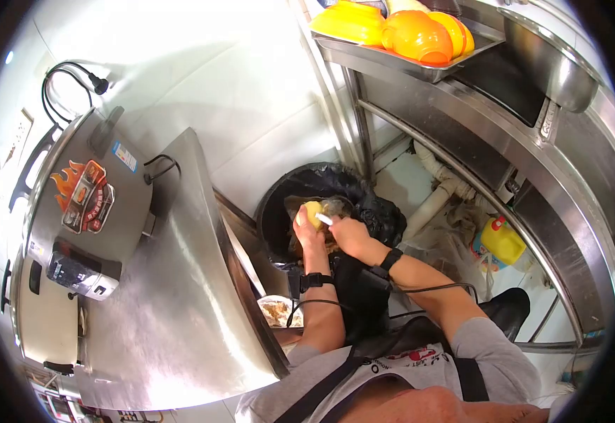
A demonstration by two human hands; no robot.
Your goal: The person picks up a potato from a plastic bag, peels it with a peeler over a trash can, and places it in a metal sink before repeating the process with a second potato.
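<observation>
My left hand (306, 230) is closed round a pale yellow potato (314, 213), which looks peeled. In my closed right hand (350, 235) is a small white peeler (324, 219), its tip against the potato's right side; its blade is too small to make out. Both hands are over a round bin (269, 229) lined with a black plastic bag (381, 218). Scraps and a clear plastic bag show inside the bin, partly hidden by my hands.
On my left a steel table (174, 296) carries a large electric pot (103, 176). To the right stands a steel sink unit (462, 106) with orange bowls (420, 37) on a tray. Below it are pipes (431, 204) and a yellow jug (502, 241). A container (279, 310) sits beside my left forearm.
</observation>
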